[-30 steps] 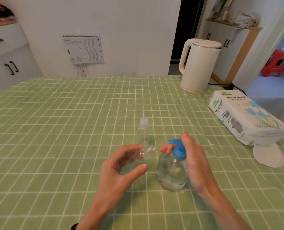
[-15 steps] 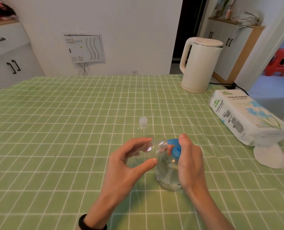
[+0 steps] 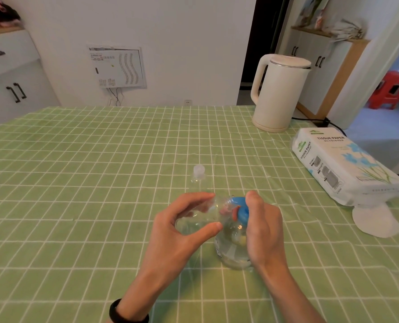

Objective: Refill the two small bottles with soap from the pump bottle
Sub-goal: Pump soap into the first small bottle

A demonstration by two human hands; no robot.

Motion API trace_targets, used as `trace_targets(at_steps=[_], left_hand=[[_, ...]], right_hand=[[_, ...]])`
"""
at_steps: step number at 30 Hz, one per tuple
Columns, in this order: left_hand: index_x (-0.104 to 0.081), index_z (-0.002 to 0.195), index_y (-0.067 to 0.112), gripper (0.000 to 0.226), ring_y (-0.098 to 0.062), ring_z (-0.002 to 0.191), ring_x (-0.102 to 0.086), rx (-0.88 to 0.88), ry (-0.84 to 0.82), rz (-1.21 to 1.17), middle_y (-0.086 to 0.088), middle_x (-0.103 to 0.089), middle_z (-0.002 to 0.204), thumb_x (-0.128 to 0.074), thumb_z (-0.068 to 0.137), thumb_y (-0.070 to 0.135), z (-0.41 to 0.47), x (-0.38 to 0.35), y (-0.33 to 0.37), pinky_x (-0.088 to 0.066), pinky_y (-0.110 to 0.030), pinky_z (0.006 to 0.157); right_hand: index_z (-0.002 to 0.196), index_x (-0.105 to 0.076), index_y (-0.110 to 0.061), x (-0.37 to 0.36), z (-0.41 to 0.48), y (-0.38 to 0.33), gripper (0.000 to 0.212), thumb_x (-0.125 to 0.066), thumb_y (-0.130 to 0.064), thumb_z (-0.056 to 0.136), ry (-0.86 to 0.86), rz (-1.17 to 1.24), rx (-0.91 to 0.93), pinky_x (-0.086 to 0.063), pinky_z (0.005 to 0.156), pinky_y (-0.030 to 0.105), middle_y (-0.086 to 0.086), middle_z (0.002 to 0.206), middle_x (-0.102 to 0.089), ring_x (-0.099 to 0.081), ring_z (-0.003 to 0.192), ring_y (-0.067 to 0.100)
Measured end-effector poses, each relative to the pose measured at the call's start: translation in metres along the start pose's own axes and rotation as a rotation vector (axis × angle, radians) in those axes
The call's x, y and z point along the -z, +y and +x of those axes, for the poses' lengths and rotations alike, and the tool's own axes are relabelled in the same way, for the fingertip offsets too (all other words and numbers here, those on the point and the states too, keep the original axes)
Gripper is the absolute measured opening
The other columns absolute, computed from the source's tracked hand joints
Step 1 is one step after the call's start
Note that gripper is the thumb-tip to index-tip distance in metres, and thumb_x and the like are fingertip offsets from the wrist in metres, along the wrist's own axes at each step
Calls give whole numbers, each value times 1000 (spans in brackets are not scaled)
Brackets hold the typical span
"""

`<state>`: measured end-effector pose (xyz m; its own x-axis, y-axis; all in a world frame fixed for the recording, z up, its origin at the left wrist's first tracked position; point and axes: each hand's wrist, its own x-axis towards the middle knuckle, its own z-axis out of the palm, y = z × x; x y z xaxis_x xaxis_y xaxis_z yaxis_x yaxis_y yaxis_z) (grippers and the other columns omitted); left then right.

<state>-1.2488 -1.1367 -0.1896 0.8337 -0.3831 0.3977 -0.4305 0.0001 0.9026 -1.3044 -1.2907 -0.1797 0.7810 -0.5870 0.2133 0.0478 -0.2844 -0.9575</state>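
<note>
A clear pump bottle [image 3: 233, 250] with a blue pump head [image 3: 241, 208] stands on the green checked tablecloth near the front. My right hand [image 3: 262, 227] wraps its right side, with the index finger on top of the pump. My left hand [image 3: 182, 229] holds a small clear bottle [image 3: 205, 214] tilted, its open mouth right at the blue spout. A second small clear bottle [image 3: 198, 177] with a white cap stands upright just behind them.
A cream electric kettle [image 3: 278, 92] stands at the far right of the table [image 3: 77, 183], its cord running off the edge. A white tissue paper pack [image 3: 340, 164] lies along the right edge with one sheet pulled out. White cabinets stand at the left.
My left hand has lifted the small bottle off the table, tilted it and brought its mouth up to the pump spout. My right hand stays on the pump bottle.
</note>
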Motion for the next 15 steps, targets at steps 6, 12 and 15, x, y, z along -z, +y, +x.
trace_targets(at_steps=[6, 12, 15], left_hand=[[-74, 116, 42, 45, -9, 111, -74, -9, 0, 15, 17, -79, 114, -86, 74, 35, -3, 1, 0, -51, -11, 93], [-74, 115, 44, 44, -11, 110, -74, 2, 26, -16, 14, -79, 112, -85, 73, 35, -7, 2, 3, -51, -13, 93], [-74, 115, 43, 44, -13, 110, -74, 5, 28, -20, 12, -79, 113, -85, 73, 35, -7, 4, 3, -51, -13, 93]], right_hand=[[68, -51, 21, 1, 0, -2, 77, -37, -53, 86, -47, 40, 34, -43, 63, 62, 39, 65, -51, -47, 62, 51], [56, -70, -20, 1, 2, 7, 74, -29, -69, 94, -40, -1, 28, -47, 63, 47, 18, 55, -58, -52, 55, 35], [51, -68, -37, 1, 3, 7, 68, -27, -67, 96, -48, 3, 52, -47, 62, 40, -1, 52, -64, -54, 50, 15]])
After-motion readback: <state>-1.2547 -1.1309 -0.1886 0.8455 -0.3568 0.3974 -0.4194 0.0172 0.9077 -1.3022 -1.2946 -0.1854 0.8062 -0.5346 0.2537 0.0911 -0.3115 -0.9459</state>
